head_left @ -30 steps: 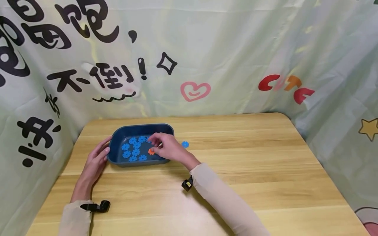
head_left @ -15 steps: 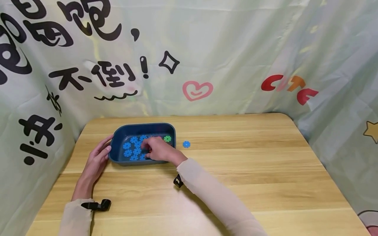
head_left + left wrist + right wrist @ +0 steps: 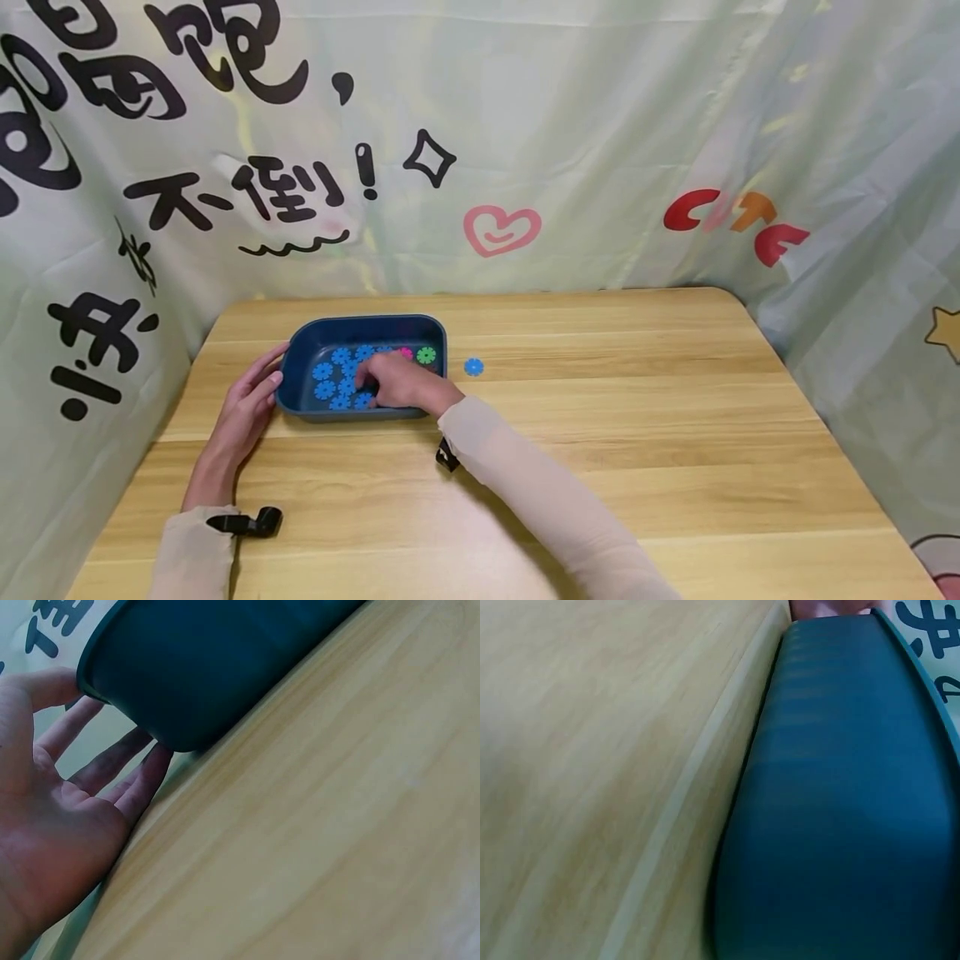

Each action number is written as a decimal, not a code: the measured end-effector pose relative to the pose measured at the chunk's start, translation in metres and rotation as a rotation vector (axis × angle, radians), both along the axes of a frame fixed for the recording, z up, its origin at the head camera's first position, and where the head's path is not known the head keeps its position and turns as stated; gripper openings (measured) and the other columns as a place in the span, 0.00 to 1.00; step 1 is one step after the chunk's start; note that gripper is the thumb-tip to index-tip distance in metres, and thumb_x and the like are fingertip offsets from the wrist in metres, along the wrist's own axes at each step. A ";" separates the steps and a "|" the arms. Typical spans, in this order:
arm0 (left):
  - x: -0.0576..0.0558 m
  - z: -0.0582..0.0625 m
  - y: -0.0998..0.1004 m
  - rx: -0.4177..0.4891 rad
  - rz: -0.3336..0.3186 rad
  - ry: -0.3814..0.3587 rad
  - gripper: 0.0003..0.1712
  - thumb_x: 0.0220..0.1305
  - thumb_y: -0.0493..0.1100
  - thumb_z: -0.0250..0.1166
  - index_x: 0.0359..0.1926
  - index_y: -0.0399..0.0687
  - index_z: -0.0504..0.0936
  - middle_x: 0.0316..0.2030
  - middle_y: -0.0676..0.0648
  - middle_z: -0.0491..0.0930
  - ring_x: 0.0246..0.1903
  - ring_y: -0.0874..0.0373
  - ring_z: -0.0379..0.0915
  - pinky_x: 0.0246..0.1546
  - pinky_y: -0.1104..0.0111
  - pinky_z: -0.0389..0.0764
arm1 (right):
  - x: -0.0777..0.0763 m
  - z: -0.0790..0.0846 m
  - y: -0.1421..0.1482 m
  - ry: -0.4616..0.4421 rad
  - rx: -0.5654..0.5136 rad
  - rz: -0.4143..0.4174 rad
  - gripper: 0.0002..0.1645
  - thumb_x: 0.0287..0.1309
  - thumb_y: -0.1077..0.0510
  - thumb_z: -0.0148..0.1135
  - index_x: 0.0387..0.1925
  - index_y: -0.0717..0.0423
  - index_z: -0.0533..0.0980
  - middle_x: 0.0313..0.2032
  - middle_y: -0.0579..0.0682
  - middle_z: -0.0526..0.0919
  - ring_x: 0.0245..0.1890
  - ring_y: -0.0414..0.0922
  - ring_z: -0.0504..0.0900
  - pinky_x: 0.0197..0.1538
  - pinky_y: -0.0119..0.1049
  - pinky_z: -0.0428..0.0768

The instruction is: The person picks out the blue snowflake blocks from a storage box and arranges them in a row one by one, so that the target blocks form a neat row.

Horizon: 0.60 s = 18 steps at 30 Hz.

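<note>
A dark blue rectangular bin (image 3: 300, 333) stands on the wooden table, with several blue notched plastic discs (image 3: 324, 389) on its floor. One pink disc (image 3: 405, 352) and one green disc (image 3: 426, 355) lie toward its back right. My left hand (image 3: 242, 410) rests against the bin's left end; in the left wrist view its thumb touches the rim and the fingertips meet the outer wall. My right hand (image 3: 405, 382) reaches over the front right side, fingers bent down among the blue discs. I cannot tell whether its fingertips pinch a disc.
A single blue disc (image 3: 474, 367) lies on the table (image 3: 637, 433) just right of the bin. Behind the table hangs a printed cloth (image 3: 585, 167) with lettering and a pink heart; it also runs along both sides.
My right hand has moved left and down inside the bin, bringing the green and pink discs into sight. The orange disc seen earlier is now hidden behind it. My left hand stays at the bin's end.
</note>
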<state>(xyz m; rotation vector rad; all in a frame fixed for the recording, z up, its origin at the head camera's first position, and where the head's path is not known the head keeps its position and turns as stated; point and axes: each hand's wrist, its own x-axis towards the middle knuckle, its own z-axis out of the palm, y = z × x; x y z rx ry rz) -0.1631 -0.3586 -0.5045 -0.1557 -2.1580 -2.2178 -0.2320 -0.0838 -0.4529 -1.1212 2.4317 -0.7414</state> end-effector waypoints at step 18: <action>0.000 -0.001 -0.001 -0.020 0.012 0.000 0.30 0.80 0.43 0.53 0.78 0.46 0.62 0.73 0.45 0.62 0.66 0.59 0.63 0.55 0.78 0.74 | -0.005 -0.005 0.000 -0.004 -0.020 0.028 0.11 0.60 0.63 0.74 0.43 0.55 0.81 0.39 0.44 0.82 0.39 0.38 0.78 0.44 0.23 0.76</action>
